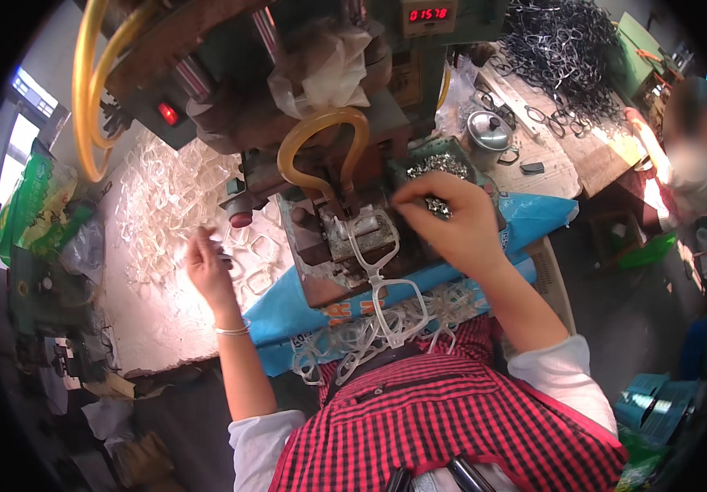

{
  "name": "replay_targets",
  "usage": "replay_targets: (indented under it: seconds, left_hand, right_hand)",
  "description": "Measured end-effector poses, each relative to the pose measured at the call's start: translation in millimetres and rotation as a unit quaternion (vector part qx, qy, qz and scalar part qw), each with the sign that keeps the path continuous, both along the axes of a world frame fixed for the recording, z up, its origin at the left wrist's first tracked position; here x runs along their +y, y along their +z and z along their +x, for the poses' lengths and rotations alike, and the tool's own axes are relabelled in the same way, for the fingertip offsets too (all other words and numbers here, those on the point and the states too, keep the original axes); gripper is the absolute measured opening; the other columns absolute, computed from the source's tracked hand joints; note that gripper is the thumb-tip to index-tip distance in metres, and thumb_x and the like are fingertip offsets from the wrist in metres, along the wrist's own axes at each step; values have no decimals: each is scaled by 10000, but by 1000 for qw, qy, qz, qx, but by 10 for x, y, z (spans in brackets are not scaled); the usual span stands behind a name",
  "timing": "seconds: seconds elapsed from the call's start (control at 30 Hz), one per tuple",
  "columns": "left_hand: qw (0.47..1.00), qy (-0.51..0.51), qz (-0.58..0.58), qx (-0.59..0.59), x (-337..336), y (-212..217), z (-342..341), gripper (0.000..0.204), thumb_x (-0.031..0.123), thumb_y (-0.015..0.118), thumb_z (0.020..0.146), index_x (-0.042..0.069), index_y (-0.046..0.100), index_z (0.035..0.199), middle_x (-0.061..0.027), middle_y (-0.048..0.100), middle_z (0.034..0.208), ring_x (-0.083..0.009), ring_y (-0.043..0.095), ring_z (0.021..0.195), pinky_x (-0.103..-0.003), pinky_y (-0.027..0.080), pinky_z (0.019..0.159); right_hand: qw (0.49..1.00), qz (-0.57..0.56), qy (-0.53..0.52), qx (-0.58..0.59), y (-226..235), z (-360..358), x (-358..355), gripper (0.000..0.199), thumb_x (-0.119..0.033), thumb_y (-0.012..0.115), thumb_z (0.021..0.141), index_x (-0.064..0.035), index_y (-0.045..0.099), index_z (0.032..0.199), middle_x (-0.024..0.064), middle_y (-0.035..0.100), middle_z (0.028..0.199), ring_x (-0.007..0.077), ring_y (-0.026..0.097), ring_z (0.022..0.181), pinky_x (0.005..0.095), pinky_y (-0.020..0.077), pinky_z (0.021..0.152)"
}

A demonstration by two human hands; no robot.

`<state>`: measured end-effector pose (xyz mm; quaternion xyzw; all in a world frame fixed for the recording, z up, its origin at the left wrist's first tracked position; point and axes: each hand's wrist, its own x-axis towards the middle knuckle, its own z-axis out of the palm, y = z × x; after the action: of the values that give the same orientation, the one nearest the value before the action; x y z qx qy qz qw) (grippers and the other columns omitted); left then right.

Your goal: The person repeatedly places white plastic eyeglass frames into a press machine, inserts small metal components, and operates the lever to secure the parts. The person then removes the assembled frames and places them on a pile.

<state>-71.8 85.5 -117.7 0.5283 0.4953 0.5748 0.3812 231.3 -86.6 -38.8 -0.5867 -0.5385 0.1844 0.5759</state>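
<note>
A clear plastic eyeglass frame [380,279] lies with its far end on the metal fixture [360,238] of the press, and its near rim reaches over the front edge toward my apron. My right hand [456,225] is just right of the fixture, thumb and fingertips pinched together; what they hold is too small to make out. Behind it sits a tray of small shiny metal parts [438,170]. My left hand [208,266] hovers left of the press with fingers curled, close to the red push button [240,220]. A small dark thing shows beside its thumb.
A big heap of clear frames [161,205] covers the white table at left. More clear frames [452,305] lie on blue plastic sheeting [275,316] before me. A yellow hose [325,119] loops over the fixture. Black frames [563,53], a lidded pot [489,131] and another person [694,164] are at right.
</note>
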Motion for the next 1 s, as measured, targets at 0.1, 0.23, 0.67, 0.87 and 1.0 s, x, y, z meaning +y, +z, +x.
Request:
replay_targets:
  seconds: [0.1, 0.23, 0.67, 0.87, 1.0]
  left_hand:
    - [992, -33, -115, -47, -95, -256, 7, 277, 295, 525, 1033, 42, 634, 1048, 2, 529, 765, -69, 510, 588, -205, 416, 533]
    - [983, -60, -19, -171, -421, -296, 210, 210, 161, 577, 999, 55, 555, 1178, -47, 599, 925, -144, 625, 781, -266, 516, 704]
    - [871, -133, 471, -44, -898, 1040, 865, 138, -21, 627, 893, 12, 519, 973, -152, 632, 848, -240, 639, 663, -358, 613, 591]
    - [718, -300, 585, 226, -1016, 934, 985, 277, 32, 797, 653, 89, 618, 855, -56, 703, 998, -203, 646, 719, -319, 559, 624]
    - [672, -320, 615, 260, -907, 743, 1057, 240, 57, 740, 704, 88, 606, 901, -78, 710, 1002, -239, 693, 808, -382, 612, 739]
  right_hand:
    - [999, -5, 30, 36, 30, -189, 288, 229, -35, 693, 783, 7, 653, 1005, 67, 701, 877, 143, 666, 855, 280, 505, 794]
    - [991, 5, 37, 130, -145, -266, 365, 401, -32, 697, 775, 7, 576, 1156, 69, 690, 876, 141, 664, 857, 279, 502, 805]
    - [986, 24, 75, 145, 16, -363, 104, 453, 20, 613, 810, -28, 555, 1257, 146, 641, 1138, 232, 627, 1062, 338, 482, 925]
    - [900, -69, -244, -354, -867, 494, 36, 178, -68, 715, 744, -88, 701, 921, 157, 642, 1133, 366, 560, 1175, 451, 475, 960]
    - [924, -24, -204, -323, -926, 614, -22, 132, -74, 726, 734, -85, 701, 863, 146, 642, 1086, 373, 556, 1177, 460, 481, 945]
